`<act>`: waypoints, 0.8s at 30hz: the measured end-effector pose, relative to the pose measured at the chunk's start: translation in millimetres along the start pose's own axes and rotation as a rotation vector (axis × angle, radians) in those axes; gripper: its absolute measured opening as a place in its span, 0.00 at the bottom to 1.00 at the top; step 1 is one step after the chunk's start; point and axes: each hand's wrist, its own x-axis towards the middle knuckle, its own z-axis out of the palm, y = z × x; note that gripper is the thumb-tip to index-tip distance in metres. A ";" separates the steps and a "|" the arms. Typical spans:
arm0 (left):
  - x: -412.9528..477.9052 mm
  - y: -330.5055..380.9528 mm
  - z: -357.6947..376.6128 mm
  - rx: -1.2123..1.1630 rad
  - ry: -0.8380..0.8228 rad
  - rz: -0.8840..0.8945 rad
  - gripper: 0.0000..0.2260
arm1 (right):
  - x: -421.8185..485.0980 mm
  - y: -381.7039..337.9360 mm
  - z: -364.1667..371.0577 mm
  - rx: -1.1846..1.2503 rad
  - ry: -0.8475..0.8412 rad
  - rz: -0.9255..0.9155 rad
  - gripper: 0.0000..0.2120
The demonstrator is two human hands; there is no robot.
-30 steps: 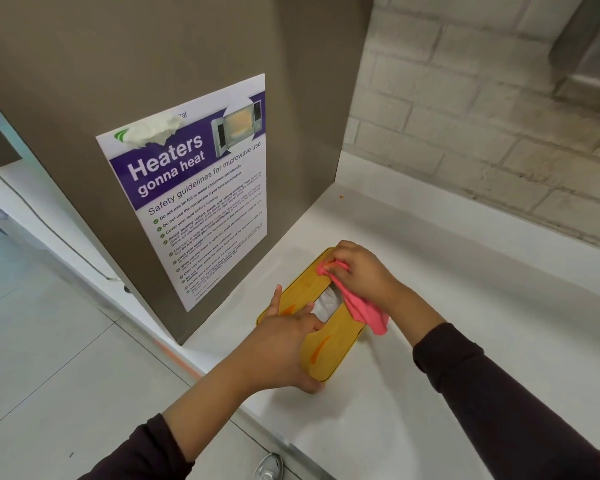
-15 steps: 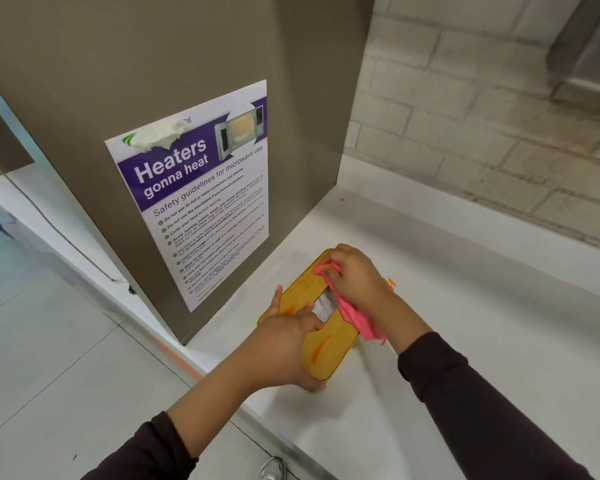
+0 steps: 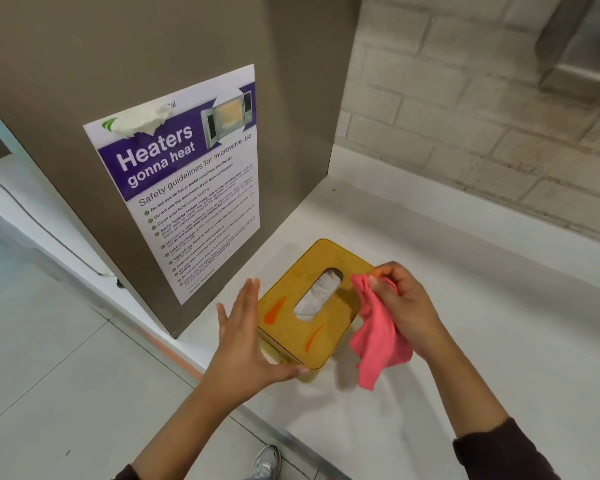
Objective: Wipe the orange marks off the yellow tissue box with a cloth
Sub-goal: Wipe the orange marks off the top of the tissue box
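Observation:
The yellow tissue box (image 3: pixel 333 327) lies flat on the white counter, white tissue showing in its oval slot. Two orange marks are on its lid: one (image 3: pixel 273 310) near the left edge, one (image 3: pixel 314 337) near the front edge. My left hand (image 3: pixel 243 341) is at the box's near-left corner with straight fingers, thumb against the front side. My right hand (image 3: pixel 400 303) pinches a pink cloth (image 3: pixel 378 341) beside the box's right edge; the cloth hangs down, off the lid.
A brown panel (image 3: pixel 153 64) with a microwave safety poster (image 3: pixel 184 181) stands just left of the box. A brick wall (image 3: pixel 482 116) runs behind the counter (image 3: pixel 465 306). The counter's front edge and the tiled floor (image 3: pixel 66 393) are below left; a shoe (image 3: pixel 267 459) shows there.
My right hand lifted the cloth off the far part of the lid and moved to the box's right side. My left hand released its grip and opened flat at the near-left corner.

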 end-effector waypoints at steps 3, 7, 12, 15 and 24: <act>-8.1 -2.0 9.0 -0.077 -0.026 -0.078 0.62 | -19.4 7.0 19.4 -0.122 -0.083 -0.064 0.08; -7.1 3.3 14.2 -0.106 -0.016 -0.070 0.64 | -18.9 12.3 41.7 -0.234 -0.116 -0.195 0.07; -7.2 10.9 19.6 -0.108 0.013 -0.075 0.68 | -20.2 28.5 54.9 -0.338 -0.037 -0.288 0.04; -8.6 12.0 22.6 -0.141 0.027 -0.098 0.67 | -30.8 37.1 54.9 -0.495 -0.028 -0.357 0.11; -6.0 7.7 27.6 -0.214 0.066 -0.090 0.68 | -38.1 35.2 64.2 -0.629 -0.098 -0.270 0.21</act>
